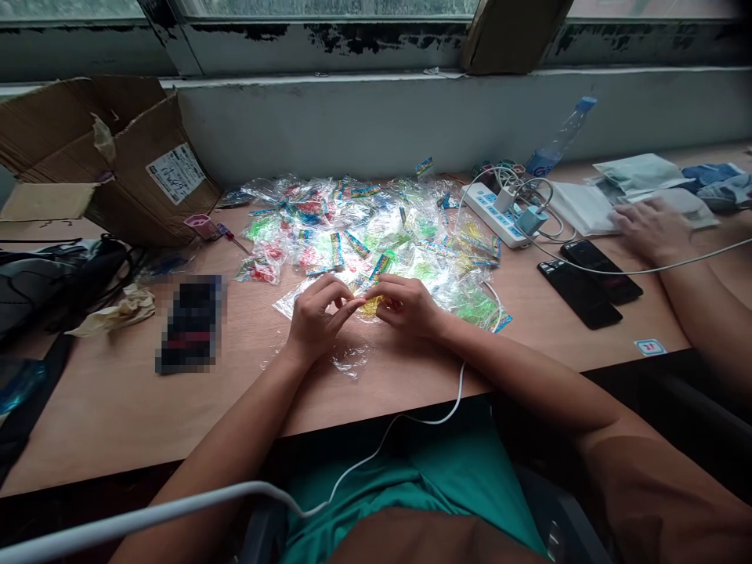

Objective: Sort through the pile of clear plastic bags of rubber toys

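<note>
In the head view, the left hand [317,313] and right hand [408,305] are meeting fingertip to fingertip over the wooden table [117,392]. Both are pinching a small yellow packet [370,305] at the near edge of the pile [364,227]. The packet is lying roughly crosswise between the hands and is mostly hidden, so its ends cannot be told. The pile is crinkly clear bags holding bright green, red and blue pieces. A torn cardboard box [106,149] is lying open on its side at the left, its contents unseen. A co-worker's hand [646,227] is resting on white sheets beside two black phones [587,282].
</note>
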Motion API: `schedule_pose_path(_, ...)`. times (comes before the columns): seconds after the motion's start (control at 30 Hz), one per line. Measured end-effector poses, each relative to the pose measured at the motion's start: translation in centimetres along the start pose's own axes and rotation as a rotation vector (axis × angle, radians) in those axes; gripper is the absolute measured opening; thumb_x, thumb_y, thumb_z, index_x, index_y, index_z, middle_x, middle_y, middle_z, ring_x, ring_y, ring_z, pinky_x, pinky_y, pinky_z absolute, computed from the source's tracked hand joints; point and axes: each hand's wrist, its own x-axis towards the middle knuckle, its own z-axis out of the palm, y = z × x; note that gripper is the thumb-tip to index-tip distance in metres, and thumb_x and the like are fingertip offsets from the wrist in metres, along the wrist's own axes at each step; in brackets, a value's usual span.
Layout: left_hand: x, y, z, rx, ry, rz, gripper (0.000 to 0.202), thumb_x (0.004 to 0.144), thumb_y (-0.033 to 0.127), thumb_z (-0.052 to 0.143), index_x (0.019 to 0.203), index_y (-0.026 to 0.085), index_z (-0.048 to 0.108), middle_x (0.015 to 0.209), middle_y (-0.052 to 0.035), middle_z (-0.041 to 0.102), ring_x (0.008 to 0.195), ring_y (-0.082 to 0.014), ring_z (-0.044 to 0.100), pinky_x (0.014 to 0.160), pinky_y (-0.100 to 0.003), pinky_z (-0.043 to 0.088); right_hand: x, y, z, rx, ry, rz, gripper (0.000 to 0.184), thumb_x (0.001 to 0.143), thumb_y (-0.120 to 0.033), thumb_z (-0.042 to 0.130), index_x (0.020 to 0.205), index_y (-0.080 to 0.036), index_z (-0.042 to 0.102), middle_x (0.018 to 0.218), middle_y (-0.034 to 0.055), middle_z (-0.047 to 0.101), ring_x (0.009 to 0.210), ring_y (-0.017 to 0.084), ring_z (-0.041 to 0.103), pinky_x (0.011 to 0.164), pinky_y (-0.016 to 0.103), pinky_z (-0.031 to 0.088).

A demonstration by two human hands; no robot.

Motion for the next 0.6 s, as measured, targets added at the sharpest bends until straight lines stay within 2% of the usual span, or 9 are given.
schedule_pose_path(0.1, 0.03, 0.09, 0.17, -0.034, -0.027, 0.012, 0.015, 0.096, 0.028, 0.076, 0.088, 0.021, 0.065, 0.083, 0.0003, 0.064, 0.069, -0.0122, 0.058, 0.064, -0.026, 0.047, -0.06, 0.11, -0.02, 0.013, 0.045, 0.050, 0.017, 0.082, -0.011, 0.056, 0.088, -0.020, 0.069, 0.072, -0.0021, 0.056, 0.061, 0.012, 0.046, 0.060, 0.027, 0.036)
schedule_pose_path(0.2, 0.06, 0.15, 0.30, -0.031, -0.052, -0.003, 0.010, 0.098, 0.024, 0.073, 0.092, 0.021, 0.066, 0.086, 0.0005, 0.064, 0.070, -0.0115, 0.058, 0.064, -0.026, 0.047, -0.07, 0.21, -0.05, 0.031, 0.084, 0.085, 0.016, 0.079, -0.011, 0.056, 0.087, -0.020, 0.066, 0.072, -0.0024, 0.057, 0.060, 0.012, 0.046, 0.060, 0.027, 0.037)
schedule_pose_path(0.37, 0.15, 0.38, 0.34, 0.004, -0.057, -0.018, 0.007, 0.099, 0.019, 0.067, 0.093, 0.021, 0.064, 0.083, 0.0013, 0.064, 0.071, -0.0119, 0.058, 0.065, -0.026, 0.048, 0.01, 0.11, -0.18, 0.039, 0.144, 0.122, 0.014, 0.077, -0.012, 0.056, 0.085, -0.021, 0.063, 0.070, -0.0032, 0.054, 0.059, 0.012, 0.045, 0.059, 0.027, 0.036)
schedule_pose_path(0.6, 0.14, 0.76, 0.24, -0.014, -0.083, -0.078, 0.007, 0.093, 0.017, 0.063, 0.091, 0.022, 0.058, 0.085, 0.0000, 0.063, 0.070, -0.0124, 0.058, 0.065, -0.028, 0.048, 0.09, -0.05, -0.31, 0.032, 0.156, 0.230, 0.009, 0.076, -0.015, 0.056, 0.077, -0.023, 0.051, 0.067, -0.0040, 0.049, 0.057, 0.012, 0.041, 0.057, 0.027, 0.034)
